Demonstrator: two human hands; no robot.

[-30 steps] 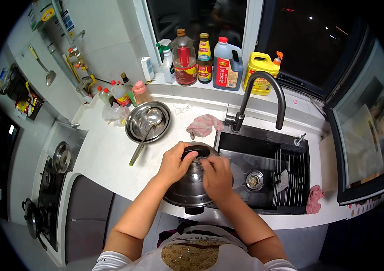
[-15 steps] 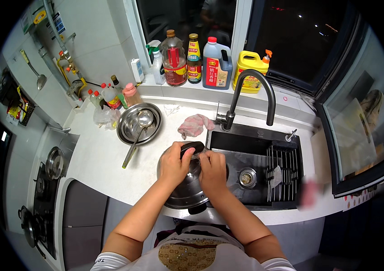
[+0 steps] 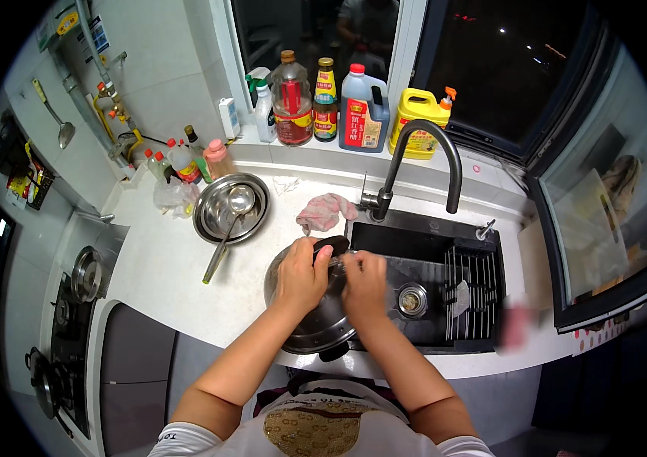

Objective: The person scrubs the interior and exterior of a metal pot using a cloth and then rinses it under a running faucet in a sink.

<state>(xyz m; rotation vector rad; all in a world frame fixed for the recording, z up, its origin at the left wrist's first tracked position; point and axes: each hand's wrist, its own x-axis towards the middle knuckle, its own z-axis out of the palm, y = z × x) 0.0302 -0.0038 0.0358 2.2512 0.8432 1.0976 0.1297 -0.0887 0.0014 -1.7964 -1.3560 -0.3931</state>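
Observation:
A wide steel pot [image 3: 314, 329] with black side handles rests where the white counter [image 3: 163, 266] meets the left edge of the black sink [image 3: 430, 341]. My left hand [image 3: 300, 278] is closed at its far side, the thumb pressed by the far black handle [image 3: 332, 247]. My right hand [image 3: 367, 282] is curled at the pot's right rim, slightly blurred. Something small and shiny shows between the two hands, but what the right fingers hold is hidden. My forearms cover part of the pot.
A black faucet [image 3: 453, 171] arches over the sink, which holds a wire rack [image 3: 472, 297]. A pink cloth [image 3: 325, 213] lies behind the pot. Left of it, a ladle [image 3: 220, 251] leans in steel bowls [image 3: 213, 228]. Bottles and a yellow jug [image 3: 415, 145] line the sill.
My right hand has shifted slightly right along the pot's rim. My left hand stays at the far handle. The whole view has moved a little.

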